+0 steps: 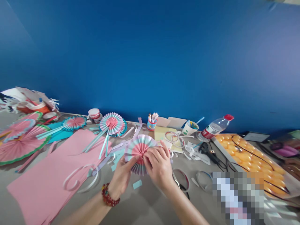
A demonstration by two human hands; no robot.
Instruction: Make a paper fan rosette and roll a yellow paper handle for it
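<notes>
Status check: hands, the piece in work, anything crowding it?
Left hand and right hand both pinching the pleated paper rosette. Rosette fanned open, over the table. Scissors by the right wrist; pink sheet beside the left.

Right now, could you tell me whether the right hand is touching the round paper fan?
Touching: head view shows the right hand with fingers on the round paper fan.
</notes>
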